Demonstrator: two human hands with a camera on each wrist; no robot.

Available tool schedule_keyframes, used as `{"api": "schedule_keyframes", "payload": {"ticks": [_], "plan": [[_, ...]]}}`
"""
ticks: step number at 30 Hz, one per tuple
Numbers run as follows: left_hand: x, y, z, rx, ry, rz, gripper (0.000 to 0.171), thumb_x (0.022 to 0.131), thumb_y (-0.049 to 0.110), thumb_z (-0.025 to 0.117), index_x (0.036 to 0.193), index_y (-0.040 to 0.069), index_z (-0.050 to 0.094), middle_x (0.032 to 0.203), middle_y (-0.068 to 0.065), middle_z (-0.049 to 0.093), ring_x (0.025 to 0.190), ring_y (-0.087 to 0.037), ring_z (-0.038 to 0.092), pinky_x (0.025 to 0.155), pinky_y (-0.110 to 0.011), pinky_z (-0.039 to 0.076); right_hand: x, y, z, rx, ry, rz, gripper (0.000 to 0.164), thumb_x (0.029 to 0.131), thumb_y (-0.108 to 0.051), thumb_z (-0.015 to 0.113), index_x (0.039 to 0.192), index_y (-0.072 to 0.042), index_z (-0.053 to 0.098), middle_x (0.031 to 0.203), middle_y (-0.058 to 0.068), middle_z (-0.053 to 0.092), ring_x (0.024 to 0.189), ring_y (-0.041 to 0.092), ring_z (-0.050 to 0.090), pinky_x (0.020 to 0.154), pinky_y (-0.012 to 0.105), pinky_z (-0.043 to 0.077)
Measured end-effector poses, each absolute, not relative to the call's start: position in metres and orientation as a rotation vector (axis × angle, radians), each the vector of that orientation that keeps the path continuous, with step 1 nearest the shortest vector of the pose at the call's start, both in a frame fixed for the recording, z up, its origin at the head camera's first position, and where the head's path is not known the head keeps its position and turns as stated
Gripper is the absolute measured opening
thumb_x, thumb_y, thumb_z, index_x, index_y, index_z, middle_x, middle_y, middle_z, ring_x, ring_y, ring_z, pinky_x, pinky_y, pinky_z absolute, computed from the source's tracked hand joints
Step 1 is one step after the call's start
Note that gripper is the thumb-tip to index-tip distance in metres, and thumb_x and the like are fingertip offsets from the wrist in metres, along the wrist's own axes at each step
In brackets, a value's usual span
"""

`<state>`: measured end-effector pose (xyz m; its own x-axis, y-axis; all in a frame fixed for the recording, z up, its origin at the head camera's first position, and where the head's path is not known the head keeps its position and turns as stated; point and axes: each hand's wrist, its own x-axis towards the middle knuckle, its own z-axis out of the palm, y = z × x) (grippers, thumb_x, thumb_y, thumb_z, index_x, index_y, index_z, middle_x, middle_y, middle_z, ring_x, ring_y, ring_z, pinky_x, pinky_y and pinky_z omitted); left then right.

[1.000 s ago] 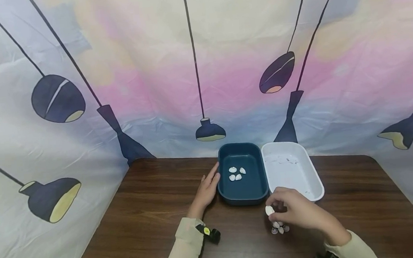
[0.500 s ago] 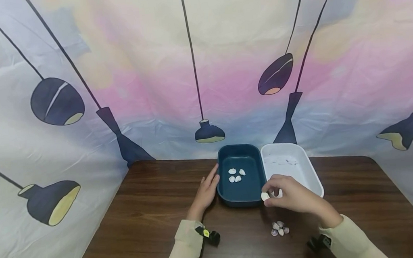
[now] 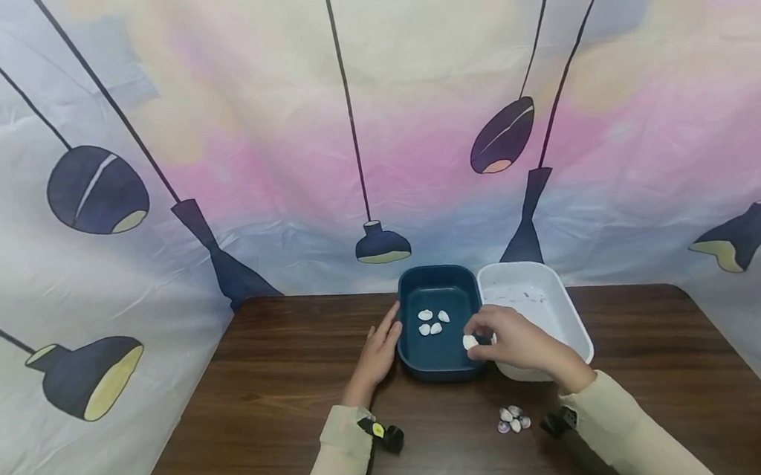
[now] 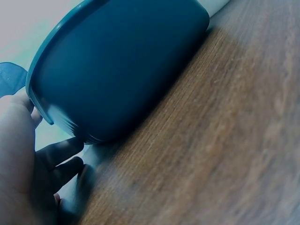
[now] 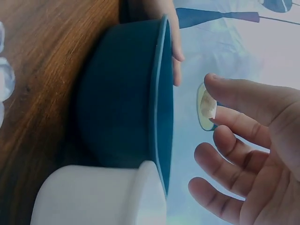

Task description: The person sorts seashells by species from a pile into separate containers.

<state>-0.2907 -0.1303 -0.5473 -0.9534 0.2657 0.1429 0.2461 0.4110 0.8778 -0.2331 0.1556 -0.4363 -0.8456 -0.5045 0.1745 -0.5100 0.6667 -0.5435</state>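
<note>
So I've got a white shell (image 3: 470,342) pinched between thumb and finger of my right hand (image 3: 523,342), held just above the near right corner of the teal tray (image 3: 448,292). Four white shells (image 3: 436,328) lie in that tray, ahead and left of that hand. The white tray (image 3: 525,286) is partly under it, and a little shell pile (image 3: 515,419) is nearer me on the table (image 3: 295,348). My left hand (image 3: 376,355) isn't gripping anything, just fingers extended against the teal tray's left side.
</note>
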Motion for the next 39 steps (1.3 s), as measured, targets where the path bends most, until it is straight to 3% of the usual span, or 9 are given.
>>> {"api": "schedule_keyframes", "payload": {"ticks": [8, 24, 27, 29, 32, 39], "plan": [[-0.291, -0.132, -0.548, 0.478, 2.623, 1.634, 0.058, 0.116, 0.045, 0.036, 0.168, 0.021, 0.033, 0.17, -0.004, 0.035, 0.155, -0.035, 0.033, 0.128, -0.062, 0.002, -0.25, 0.139, -0.443, 0.765, -2.961, 0.915, 0.028, 0.088, -0.015, 0.087, 0.111, -0.002, 0.077, 0.1, 0.001, 0.068, 0.094, 0.02, 0.066, 0.086, 0.044, 0.06], [-0.291, -0.13, -0.545, 0.451, 2.623, 1.624, 0.052, 0.117, 0.033, 0.038, 0.168, 0.022, 0.034, 0.17, -0.005, 0.034, 0.156, -0.035, 0.032, 0.128, -0.062, 0.001, -0.276, 0.128, -0.464, 0.826, -3.003, 0.768, 0.021, 0.091, -0.015, 0.085, 0.108, -0.006, 0.077, 0.1, 0.003, 0.066, 0.09, 0.02, 0.061, 0.084, 0.044, 0.058], [-0.291, -0.13, -0.545, 0.443, 2.624, 1.624, 0.052, 0.117, 0.035, 0.038, 0.168, 0.023, 0.034, 0.17, -0.004, 0.034, 0.156, -0.034, 0.032, 0.129, -0.061, 0.001, -0.282, 0.125, -0.47, 0.8, -3.019, 0.68, 0.023, 0.09, -0.016, 0.085, 0.11, -0.006, 0.078, 0.102, 0.004, 0.068, 0.092, 0.021, 0.062, 0.101, 0.055, 0.052], [-0.291, -0.131, -0.545, 0.443, 2.622, 1.624, 0.052, 0.117, 0.036, 0.037, 0.168, 0.023, 0.033, 0.171, -0.004, 0.034, 0.156, -0.034, 0.032, 0.129, -0.06, 0.001, -0.286, 0.122, -0.473, 0.777, -3.03, 0.623, 0.024, 0.09, -0.015, 0.085, 0.111, -0.006, 0.078, 0.102, 0.005, 0.07, 0.097, 0.024, 0.064, 0.112, 0.068, 0.039], [-0.29, -0.131, -0.545, 0.451, 2.623, 1.627, 0.053, 0.117, 0.037, 0.037, 0.168, 0.023, 0.033, 0.17, -0.003, 0.034, 0.156, -0.033, 0.032, 0.129, -0.06, 0.001, -0.29, 0.119, -0.477, 0.736, -3.045, 0.553, 0.024, 0.088, -0.015, 0.086, 0.109, -0.006, 0.079, 0.101, 0.005, 0.07, 0.102, 0.027, 0.066, 0.115, 0.081, 0.018], [-0.29, -0.131, -0.545, 0.485, 2.627, 1.629, 0.056, 0.116, 0.044, 0.036, 0.168, 0.022, 0.033, 0.17, -0.004, 0.035, 0.155, -0.033, 0.034, 0.129, -0.06, 0.002, -0.299, 0.114, -0.486, 0.698, -3.049, 0.434, 0.022, 0.087, -0.015, 0.087, 0.106, -0.007, 0.08, 0.095, 0.005, 0.07, 0.099, 0.029, 0.067, 0.117, 0.081, 0.015]]}}
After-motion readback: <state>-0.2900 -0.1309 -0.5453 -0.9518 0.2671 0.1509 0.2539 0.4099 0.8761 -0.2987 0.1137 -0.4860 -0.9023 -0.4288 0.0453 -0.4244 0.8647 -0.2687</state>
